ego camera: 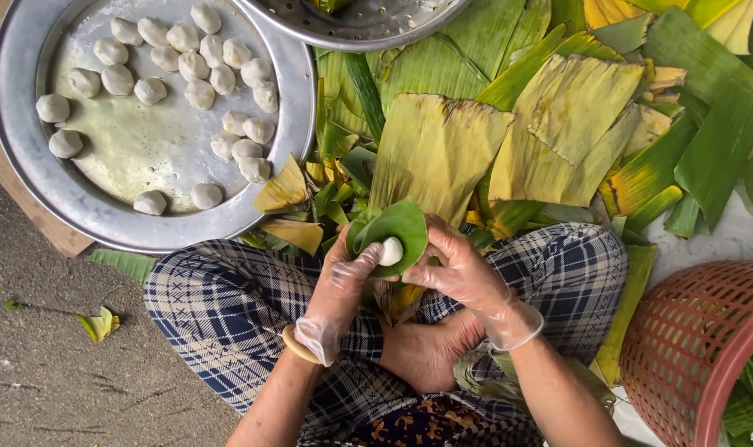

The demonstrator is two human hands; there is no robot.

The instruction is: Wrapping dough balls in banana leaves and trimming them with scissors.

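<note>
Both gloved hands, left hand (pixel 343 277) and right hand (pixel 463 273), grip a folded green leaf (pixel 401 228) cupping a small white dough ball (pixel 390 251); a round metal tray (pixel 12 124) of more balls sits at ten o'clock.

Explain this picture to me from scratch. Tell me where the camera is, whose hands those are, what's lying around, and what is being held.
There is no machine here. The single picture comes from a camera worn on a person's head, looking down at their own lap and hands. The person sits on the ground in checked trousers and wears thin clear plastic gloves.

The left hand presses a small white dough ball into a green leaf curled like a cup. The right hand holds that leaf from the other side.

In front lies a heap of banana leaf pieces, green and yellowed. To the upper left, a round metal tray carries many more dough balls. A perforated metal bowl shows at the top edge, and a reddish plastic basket with leaves inside stands at the lower right.
</note>
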